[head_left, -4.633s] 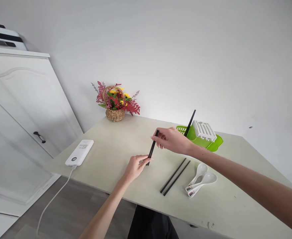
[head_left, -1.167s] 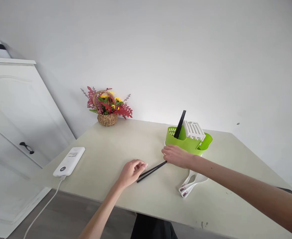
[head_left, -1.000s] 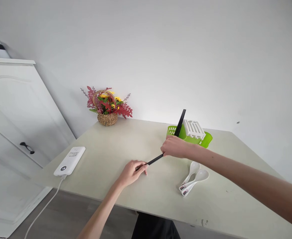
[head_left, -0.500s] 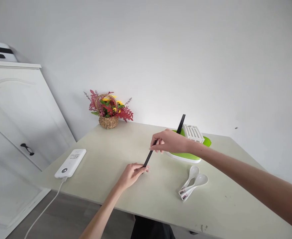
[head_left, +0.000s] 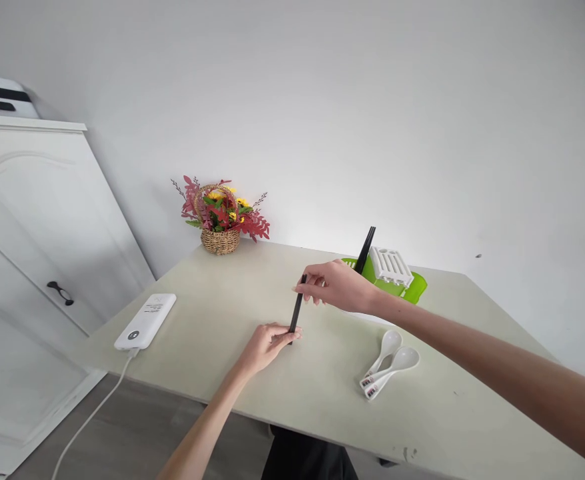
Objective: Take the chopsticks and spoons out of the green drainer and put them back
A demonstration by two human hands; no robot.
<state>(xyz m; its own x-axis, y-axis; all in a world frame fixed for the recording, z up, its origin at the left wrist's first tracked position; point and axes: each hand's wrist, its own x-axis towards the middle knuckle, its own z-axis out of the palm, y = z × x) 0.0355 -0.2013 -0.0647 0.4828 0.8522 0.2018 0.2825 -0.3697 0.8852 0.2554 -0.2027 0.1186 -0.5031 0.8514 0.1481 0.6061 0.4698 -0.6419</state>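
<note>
Between my two hands stand dark chopsticks (head_left: 297, 311), nearly upright over the table; how many are in the bundle I cannot tell. My left hand (head_left: 267, 345) pinches their lower end close to the tabletop. Near the upper end, the fingers of my right hand (head_left: 327, 283) close around them. Behind my right hand is a green and white utensil holder (head_left: 416, 288) with a white slotted rack (head_left: 391, 267) on it. More black chopsticks (head_left: 365, 250) lean up out of the holder. My right forearm and hand cover part of its front.
Two white spoons (head_left: 395, 360) lie crossed on the table (head_left: 322, 400), below my right forearm. A white power bank (head_left: 146, 321) with a cable sits at the left edge. A flower basket (head_left: 220, 241) stands at the back, and a white cabinet (head_left: 32, 267) is at left.
The chopsticks have tilted from a slant to nearly upright, their top moving left and up with my right hand. My left hand keeps its hold at the bottom. The view has shifted slightly.
</note>
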